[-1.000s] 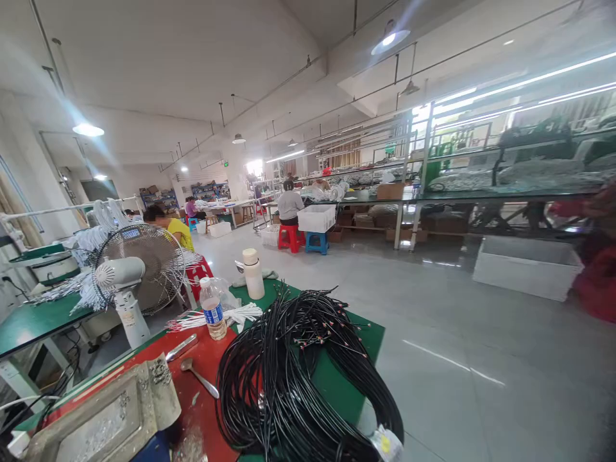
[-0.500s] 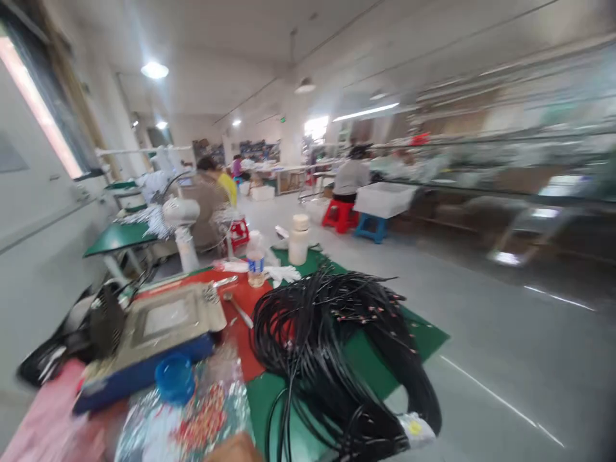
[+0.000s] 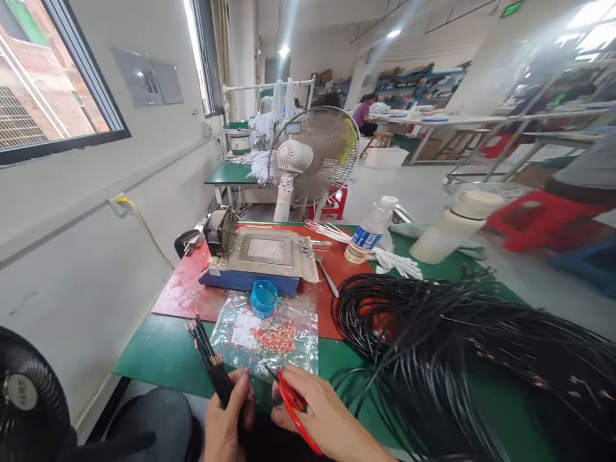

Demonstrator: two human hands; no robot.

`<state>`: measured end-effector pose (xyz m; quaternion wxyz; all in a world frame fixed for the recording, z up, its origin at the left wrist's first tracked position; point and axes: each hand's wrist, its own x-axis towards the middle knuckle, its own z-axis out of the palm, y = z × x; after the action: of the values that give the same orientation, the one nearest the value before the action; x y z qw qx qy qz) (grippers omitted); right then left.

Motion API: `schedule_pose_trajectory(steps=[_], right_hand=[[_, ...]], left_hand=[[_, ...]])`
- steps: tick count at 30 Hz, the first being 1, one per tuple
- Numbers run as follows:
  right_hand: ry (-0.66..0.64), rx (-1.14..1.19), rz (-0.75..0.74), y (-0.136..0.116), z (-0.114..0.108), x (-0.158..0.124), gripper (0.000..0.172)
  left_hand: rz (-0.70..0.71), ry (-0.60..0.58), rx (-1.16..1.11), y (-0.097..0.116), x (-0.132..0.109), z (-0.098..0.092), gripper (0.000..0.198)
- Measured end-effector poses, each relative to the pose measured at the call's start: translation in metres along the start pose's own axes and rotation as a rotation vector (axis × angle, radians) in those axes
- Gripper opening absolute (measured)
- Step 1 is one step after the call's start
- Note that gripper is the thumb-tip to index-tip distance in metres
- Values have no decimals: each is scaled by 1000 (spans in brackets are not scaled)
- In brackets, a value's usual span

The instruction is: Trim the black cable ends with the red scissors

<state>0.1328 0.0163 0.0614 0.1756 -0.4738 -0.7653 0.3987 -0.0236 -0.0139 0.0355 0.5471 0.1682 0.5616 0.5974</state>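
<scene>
My left hand [image 3: 228, 410] is wrapped round a bundle of black cables [image 3: 212, 362]. The cables point up, and bare copper and small red tips show at their ends. A small red bit sits at the thumb and fingertips of this hand. Red-handled scissors [image 3: 294, 407] are in my right hand [image 3: 320, 401], their dark pointed tips aimed left toward the other hand. Just beyond both hands lies a clear plastic bag [image 3: 226, 330] with many small red and yellow pieces [image 3: 279, 337] spread on it. A blue round dish [image 3: 264, 298] stands at the bag's far edge.
A large coil of black cables [image 3: 414, 321] covers the table's right side. Behind the bag is a blue-sided heating plate [image 3: 250, 282] with a small fan [image 3: 220, 231]. A bottle [image 3: 368, 237], a white jar [image 3: 450, 231] and a standing fan [image 3: 312, 157] are further back. People sit beyond.
My view has swung left and down. Both hands are now in sight, with the cable bundle and the scissors; before, only part of one hand showed at the bottom edge.
</scene>
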Motion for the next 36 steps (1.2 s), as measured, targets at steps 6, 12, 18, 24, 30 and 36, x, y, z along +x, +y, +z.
schedule_pose_trajectory(steps=[6,12,18,24,30,36], right_hand=[[-59,-83,20,4,12,1,32],[-57,-101,-7,5,12,5,39],[-60,-108,5,11,12,9,44],[-112,-56,18,13,11,12,44],[-97,-95,-7,11,9,15,39],[-62,-63,-1,17,12,17,44]], left_hand=[[-25,-5,-23,-4,3,2,42],[-24,113,-26,-11,6,5,45],[-29,129,30,-16,13,0,47],[-7,137,45,-14,15,1,48],[2,126,63,-17,19,-1,50],[-31,69,78,-23,26,-5,53]])
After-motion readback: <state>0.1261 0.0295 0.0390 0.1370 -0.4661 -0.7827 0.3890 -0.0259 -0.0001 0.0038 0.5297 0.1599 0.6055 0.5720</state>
